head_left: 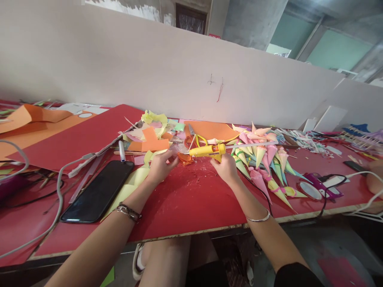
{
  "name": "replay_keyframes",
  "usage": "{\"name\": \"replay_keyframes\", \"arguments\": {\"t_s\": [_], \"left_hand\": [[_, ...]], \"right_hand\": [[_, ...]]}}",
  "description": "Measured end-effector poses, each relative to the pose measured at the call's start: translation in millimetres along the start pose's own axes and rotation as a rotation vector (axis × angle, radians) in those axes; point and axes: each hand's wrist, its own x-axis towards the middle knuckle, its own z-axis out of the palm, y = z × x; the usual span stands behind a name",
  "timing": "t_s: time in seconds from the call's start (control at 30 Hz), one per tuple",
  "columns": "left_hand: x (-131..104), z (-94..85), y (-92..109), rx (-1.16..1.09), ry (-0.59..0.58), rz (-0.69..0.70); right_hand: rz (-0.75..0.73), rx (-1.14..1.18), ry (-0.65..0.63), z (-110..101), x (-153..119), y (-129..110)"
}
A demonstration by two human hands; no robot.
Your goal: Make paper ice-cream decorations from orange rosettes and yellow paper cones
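Observation:
My right hand (226, 167) is wrapped around the grip of a yellow hot glue gun (206, 151), whose nozzle points left. A translucent glue stick (248, 145) runs out of its back end. Just left of the nozzle, my left hand (162, 165) pinches a small orange paper piece (186, 158); its exact shape is hard to make out. Beyond the glue gun lie scissors with yellow and orange handles (201, 140). Many pastel paper cones (260, 153) are heaped to the right of my right hand.
A black phone (98, 191) and a white marker (121, 151) lie left of my left forearm. Orange and yellow paper scraps (154, 139) are spread behind my hands. Cables cross both sides of the red table (191, 211). Another person's arm (374, 179) is at the far right.

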Motion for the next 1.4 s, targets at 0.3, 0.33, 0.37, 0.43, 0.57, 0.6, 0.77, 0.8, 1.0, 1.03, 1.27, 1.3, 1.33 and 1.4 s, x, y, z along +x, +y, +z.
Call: {"name": "replay_keyframes", "arguments": {"t_s": [0.3, 0.33, 0.37, 0.43, 0.57, 0.6, 0.77, 0.8, 1.0, 1.03, 1.27, 1.3, 1.33, 1.4], "left_hand": [[0.2, 0.0, -1.1, -0.004, 0.011, -0.020], [0.0, -0.4, -0.9, 0.001, 0.012, -0.022], [-0.1, -0.9, -0.6, 0.005, 0.012, -0.023], [-0.5, -1.7, 0.1, 0.014, 0.013, -0.028], [-0.8, -2.3, 0.4, 0.031, 0.026, -0.037], [-0.8, -2.2, 0.0, 0.038, 0.030, -0.040], [-1.1, -1.6, -3.1, 0.046, 0.034, -0.054], [-1.2, -1.5, -3.6, 0.044, 0.035, -0.056], [-1.4, -1.6, -3.6, 0.035, 0.042, -0.060], [-1.4, -1.7, -3.2, 0.035, 0.043, -0.063], [-0.7, -1.9, -3.8, 0.027, 0.039, -0.074], [-0.7, -1.8, -4.6, 0.031, 0.041, -0.072], [-0.6, -1.7, -5.3, 0.035, 0.043, -0.070], [-0.7, -1.7, -6.7, 0.041, 0.044, -0.067]], "right_hand": [[0.024, -0.009, -0.035, -0.6, 1.6, 1.0], [0.028, -0.013, -0.042, -0.6, 1.7, 1.2], [0.031, -0.016, -0.047, -0.7, 1.8, 1.4], [0.032, -0.017, -0.054, -0.8, 2.1, 1.8], [0.019, -0.015, -0.058, -1.3, 2.5, 2.5], [0.017, -0.018, -0.061, -1.4, 2.6, 2.6], [0.021, -0.040, -0.075, -2.1, 2.8, 2.7], [0.024, -0.044, -0.080, -2.2, 3.0, 2.7], [0.038, -0.067, -0.110, -2.8, 3.5, 2.7], [0.038, -0.069, -0.114, -2.9, 3.5, 2.7], [0.048, -0.088, -0.149, -3.6, 5.4, 6.0], [0.059, -0.088, -0.162, -3.7, 6.0, 8.1], [0.078, -0.086, -0.172, -3.9, 6.7, 10.8], [0.128, -0.083, -0.182, -4.3, 7.7, 17.7]]}}
